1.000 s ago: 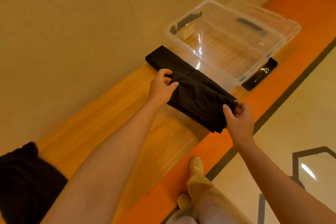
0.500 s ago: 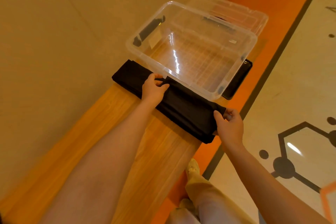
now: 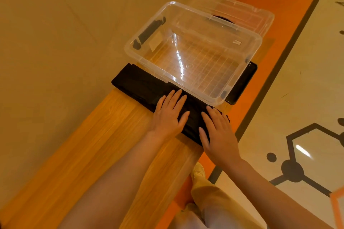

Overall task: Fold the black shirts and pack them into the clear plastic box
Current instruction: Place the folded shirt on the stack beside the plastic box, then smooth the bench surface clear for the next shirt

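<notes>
Both hands lie flat, fingers straight and spread, on a folded black shirt [image 3: 149, 87] in the single head-camera view, which looks down along a wooden bench. The left hand [image 3: 168, 115] presses the middle of the shirt, its fingertips almost at the near wall of the box; the right hand [image 3: 216, 134] presses the shirt's right end, close to the bench's right edge. Neither hand grips or pinches anything. This flat pressing probably serves to smooth the cloth and set the fold so the bundle keeps its shape when lifted.

The shirt forms a long narrow strip across the wooden bench [image 3: 111, 135], reaching from the beige wall side on the left to the orange edge on the right. Its far edge sits against, and seems slightly tucked under, the near rim of the clear plastic box [image 3: 193, 50], which stands open and holds no shirt. The box lid [image 3: 242, 11] lies just behind the box, and a dark flat object [image 3: 242, 81] shows under its right corner.

Bare bench in front of the shirt gives room for another fold toward the person. The strip looks longer than the box is wide, so it likely needs folding again before packing. A shoe [image 3: 199, 171] and trouser leg stand on the floor by the bench's right side.
</notes>
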`<state>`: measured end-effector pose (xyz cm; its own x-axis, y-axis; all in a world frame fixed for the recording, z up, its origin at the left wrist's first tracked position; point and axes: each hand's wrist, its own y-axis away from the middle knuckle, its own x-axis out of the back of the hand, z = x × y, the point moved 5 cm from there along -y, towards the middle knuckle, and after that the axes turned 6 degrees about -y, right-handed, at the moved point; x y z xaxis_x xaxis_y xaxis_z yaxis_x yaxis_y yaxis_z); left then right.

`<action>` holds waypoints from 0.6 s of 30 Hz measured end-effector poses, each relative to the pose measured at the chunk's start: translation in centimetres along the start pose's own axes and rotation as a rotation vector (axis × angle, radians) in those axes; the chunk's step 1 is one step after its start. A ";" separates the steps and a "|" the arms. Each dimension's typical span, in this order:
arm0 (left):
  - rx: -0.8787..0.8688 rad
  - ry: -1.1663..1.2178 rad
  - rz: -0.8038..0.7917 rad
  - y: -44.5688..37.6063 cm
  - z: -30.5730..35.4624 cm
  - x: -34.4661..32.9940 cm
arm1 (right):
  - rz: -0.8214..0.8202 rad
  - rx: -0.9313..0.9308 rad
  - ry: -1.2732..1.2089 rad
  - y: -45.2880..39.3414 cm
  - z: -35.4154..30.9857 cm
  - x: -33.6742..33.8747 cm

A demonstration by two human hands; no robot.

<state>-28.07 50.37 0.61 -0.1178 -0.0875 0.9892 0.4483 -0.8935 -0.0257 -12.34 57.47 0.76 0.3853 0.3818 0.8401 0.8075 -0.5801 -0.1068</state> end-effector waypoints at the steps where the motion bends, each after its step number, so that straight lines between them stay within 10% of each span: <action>1: 0.024 -0.003 -0.049 0.1 -0.2 -0.5 | -0.026 -0.006 0.013 0.1 0.3 -0.5; 13: 0.096 -0.127 -0.230 0.2 0.0 -0.9 | -0.104 0.000 0.069 0.4 1.6 -1.9; 18: 0.102 -0.162 -0.061 0.8 0.5 -0.4 | -0.125 0.013 0.087 0.7 1.5 -1.6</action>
<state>-27.24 49.89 0.28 -0.0068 0.0449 0.9990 0.5331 -0.8450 0.0417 -11.74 57.49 -1.44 0.2415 0.3867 0.8900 0.8529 -0.5221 -0.0046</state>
